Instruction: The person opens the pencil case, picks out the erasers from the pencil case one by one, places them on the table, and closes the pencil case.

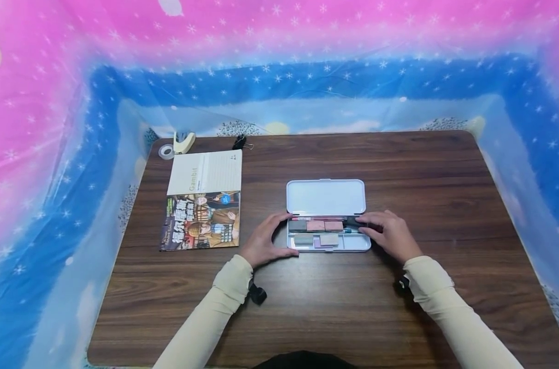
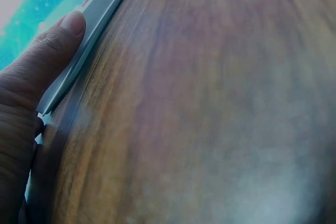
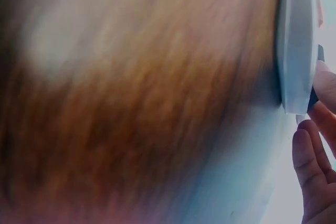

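Fingers [image 1: 279, 218] of both hands grip open case [image 1: 326, 197]; notebook [image 1: 205, 172] reads "Gambit"

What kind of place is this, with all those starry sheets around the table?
Probably a makeshift study or craft desk: a wooden table walled in by starry plastic sheeting. A notebook, tape roll and open pencil case suggest stationery work.

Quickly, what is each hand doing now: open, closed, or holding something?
Left hand: holds the left end of the open pencil case, thumb along its edge.
Right hand: fingers curled on the case's right end; exact grip cannot be told.
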{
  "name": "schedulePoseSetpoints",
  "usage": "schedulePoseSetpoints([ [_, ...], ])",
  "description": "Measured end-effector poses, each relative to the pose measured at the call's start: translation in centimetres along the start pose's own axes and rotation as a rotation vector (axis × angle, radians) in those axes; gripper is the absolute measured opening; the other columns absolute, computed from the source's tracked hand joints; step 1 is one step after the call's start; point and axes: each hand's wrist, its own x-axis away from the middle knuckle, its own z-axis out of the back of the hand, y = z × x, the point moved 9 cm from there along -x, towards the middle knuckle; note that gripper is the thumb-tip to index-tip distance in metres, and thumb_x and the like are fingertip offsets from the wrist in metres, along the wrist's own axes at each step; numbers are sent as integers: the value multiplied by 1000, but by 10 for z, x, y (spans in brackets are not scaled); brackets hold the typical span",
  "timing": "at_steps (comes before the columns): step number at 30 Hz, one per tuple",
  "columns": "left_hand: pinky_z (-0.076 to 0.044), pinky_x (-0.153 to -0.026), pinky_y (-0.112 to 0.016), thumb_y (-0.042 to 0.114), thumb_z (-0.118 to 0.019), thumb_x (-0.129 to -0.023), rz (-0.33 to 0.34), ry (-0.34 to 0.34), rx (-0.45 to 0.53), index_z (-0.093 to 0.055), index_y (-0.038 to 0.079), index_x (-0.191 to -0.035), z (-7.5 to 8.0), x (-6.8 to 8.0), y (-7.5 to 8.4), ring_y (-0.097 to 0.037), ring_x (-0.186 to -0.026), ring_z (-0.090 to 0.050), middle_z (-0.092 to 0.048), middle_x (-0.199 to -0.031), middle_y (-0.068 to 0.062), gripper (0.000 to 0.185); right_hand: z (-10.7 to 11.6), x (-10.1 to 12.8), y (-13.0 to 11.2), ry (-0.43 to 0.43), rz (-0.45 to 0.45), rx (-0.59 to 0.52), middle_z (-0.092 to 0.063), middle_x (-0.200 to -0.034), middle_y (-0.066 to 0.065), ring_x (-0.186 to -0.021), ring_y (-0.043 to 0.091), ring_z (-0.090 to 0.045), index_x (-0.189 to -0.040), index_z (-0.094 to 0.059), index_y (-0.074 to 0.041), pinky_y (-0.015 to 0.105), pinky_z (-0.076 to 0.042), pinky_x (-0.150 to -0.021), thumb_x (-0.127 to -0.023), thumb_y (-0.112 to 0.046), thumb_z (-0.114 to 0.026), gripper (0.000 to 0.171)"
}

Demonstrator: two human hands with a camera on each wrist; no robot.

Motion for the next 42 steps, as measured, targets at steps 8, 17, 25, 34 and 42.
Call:
schedulePoseSetpoints([
  [8, -45, -116, -50, 31, -102, -70, 4, 9, 16, -48, 9, -154, 1, 0, 1, -34, -135, -55, -56, -147, -18, 103, 0, 0, 2, -36, -55, -36, -77, -120, 12, -109, 34, -70, -120, -81, -12, 62, -51, -102, -91, -4, -83, 30],
  [17, -44, -117, -49, 31, -102, -70, 33, -7, 24, -48, 10, -155, 1, -2, -1, -33, -136, -55, -56, -148, -16, 102, -1, -12, -7, -75, 85, 46, -79, -111, 12, -90, 27, -67, -119, -80, -7, 44, -57, -74, -87, -4, -86, 33],
  [25, -41, -119, -47, 33, -101, -70, 48, -17, 18, -48, 10, -155, -1, -1, 0, -32, -139, -53, -55, -150, -15, 103, 11, -13, 9, -41, -6, -80, -78, -116, 9, -101, 26, -72, -122, -80, -13, 46, -60, -84, -88, -4, -86, 36],
  [34, -41, -118, -49, 35, -101, -70, 68, -19, 5, -47, 14, -156, 0, 0, -2, -32, -139, -53, -54, -150, -14, 104, 57, -41, 103, 41, -275, -133, -72, -130, 16, -109, 32, -71, -132, -75, -12, 15, -51, -83, -97, -5, -77, 35],
  [42, -42, -118, -49, 36, -101, -70, 57, -18, 3, -48, 12, -155, -2, 0, -1, -32, -139, -53, -55, -150, -14, 103, 72, -65, 158, 9, -428, -101, -65, -138, 24, -117, 40, -65, -138, -70, -8, 55, -54, -95, -101, -3, -71, 38],
])
